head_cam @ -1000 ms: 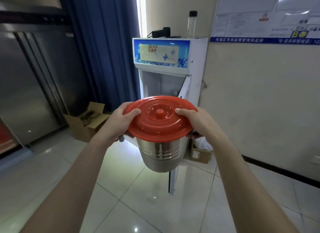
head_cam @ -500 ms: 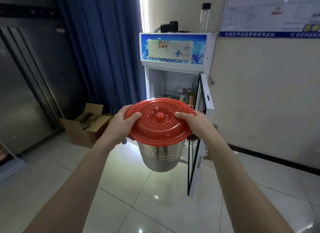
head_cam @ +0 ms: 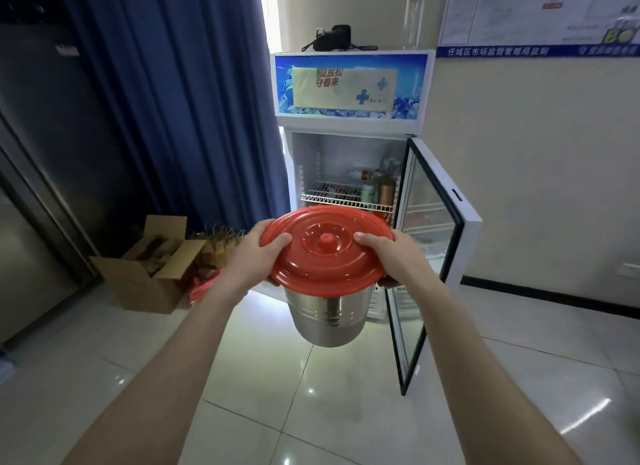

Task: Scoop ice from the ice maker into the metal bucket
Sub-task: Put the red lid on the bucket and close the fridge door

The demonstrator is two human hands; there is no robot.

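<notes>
I carry a shiny metal bucket in front of me at chest height, closed by a round red plastic lid. My left hand grips the bucket's left rim, thumb on top of the lid. My right hand grips the right rim the same way. No ice maker or scoop shows in the head view.
A white display fridge stands ahead, its glass door swung open toward me on the right. Bottles sit on its wire shelf. An open cardboard box and bags lie on the tiled floor at left, before a blue curtain.
The view has swung left and closer to the fridge, whose open door and shelves now show fully. Both hands still hold the lidded bucket the same way.
</notes>
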